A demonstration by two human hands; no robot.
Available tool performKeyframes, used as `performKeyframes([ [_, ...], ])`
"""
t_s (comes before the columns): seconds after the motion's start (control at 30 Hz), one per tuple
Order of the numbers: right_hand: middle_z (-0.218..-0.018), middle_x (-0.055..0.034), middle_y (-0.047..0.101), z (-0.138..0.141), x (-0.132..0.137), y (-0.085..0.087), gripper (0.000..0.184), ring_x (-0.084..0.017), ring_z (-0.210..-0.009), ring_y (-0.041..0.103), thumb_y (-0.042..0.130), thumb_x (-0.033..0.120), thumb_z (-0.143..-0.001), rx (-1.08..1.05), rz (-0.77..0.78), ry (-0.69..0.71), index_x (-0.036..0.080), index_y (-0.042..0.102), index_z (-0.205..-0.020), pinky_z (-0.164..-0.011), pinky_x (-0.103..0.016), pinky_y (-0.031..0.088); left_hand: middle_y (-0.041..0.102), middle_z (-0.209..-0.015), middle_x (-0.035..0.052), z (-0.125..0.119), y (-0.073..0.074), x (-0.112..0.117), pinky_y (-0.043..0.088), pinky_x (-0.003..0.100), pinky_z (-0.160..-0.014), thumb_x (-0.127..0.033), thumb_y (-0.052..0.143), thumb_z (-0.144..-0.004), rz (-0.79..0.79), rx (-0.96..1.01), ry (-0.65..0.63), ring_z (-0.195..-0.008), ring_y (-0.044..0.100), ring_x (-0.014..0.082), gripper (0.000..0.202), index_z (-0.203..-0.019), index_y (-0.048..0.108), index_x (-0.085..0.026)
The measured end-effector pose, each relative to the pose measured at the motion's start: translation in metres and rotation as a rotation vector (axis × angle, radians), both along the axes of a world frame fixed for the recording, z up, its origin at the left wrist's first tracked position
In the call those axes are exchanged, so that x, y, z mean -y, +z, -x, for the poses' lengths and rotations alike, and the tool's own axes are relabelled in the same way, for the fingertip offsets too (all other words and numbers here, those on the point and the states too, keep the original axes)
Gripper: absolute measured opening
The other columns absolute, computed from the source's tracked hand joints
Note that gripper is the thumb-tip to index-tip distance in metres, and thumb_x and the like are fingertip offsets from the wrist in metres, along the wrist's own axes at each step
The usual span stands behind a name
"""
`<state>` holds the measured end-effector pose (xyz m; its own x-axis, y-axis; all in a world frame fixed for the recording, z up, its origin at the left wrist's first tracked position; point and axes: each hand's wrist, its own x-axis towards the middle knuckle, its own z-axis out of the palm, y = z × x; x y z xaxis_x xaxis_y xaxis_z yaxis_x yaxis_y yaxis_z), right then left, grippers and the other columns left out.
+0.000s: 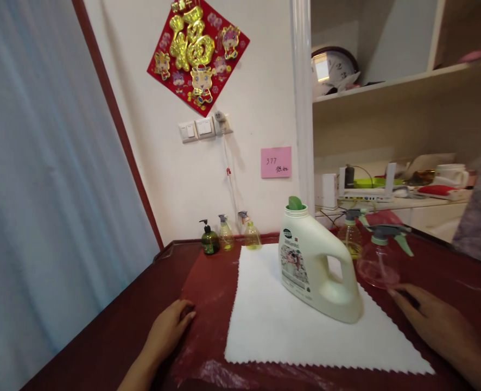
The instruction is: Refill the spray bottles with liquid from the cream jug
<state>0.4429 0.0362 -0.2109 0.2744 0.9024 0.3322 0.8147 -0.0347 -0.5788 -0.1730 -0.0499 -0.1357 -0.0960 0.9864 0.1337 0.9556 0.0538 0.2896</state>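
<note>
On the table my left hand (169, 328) rests with fingers loosely bent, thumb and forefinger apart, holding nothing visible. My right hand (438, 320) lies low at the right edge of the white cloth (305, 342). Its thumb and forefinger are parted around a dark gap, with fingertips close to the base of a clear spray bottle (379, 266); contact is unclear. Between my hands a pale green detergent jug (316, 260) stands upright on the cloth, its handle toward the right. Something green (295, 203) shows in its mouth. Behind the clear bottle stands a yellowish spray bottle (350, 239).
By the wall stand a dark green pump bottle (210, 240) and two small spray bottles, one yellow-green (226, 237), one yellow (252, 235). A blue curtain (53, 190) hangs left. Shelves (383, 81) with a clock and a router (366, 193) are at right.
</note>
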Motion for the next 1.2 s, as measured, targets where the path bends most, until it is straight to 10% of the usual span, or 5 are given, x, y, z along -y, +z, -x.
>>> performKeyframes([
  [1.2,-0.091,-0.0050,0.077,0.022,0.021,0.028,0.043,-0.026,-0.081,0.072,0.036,0.056,-0.091,0.046,-0.031,0.081,0.027,0.067,-0.097,-0.069,-0.034,0.047,0.073,-0.126,0.0099,0.015,-0.006,-0.010,0.050,0.040,-0.099,-0.051,0.045,-0.092,-0.004,0.008,-0.032,-0.115,0.068,0.0302,0.046,-0.115,0.071,-0.022],
])
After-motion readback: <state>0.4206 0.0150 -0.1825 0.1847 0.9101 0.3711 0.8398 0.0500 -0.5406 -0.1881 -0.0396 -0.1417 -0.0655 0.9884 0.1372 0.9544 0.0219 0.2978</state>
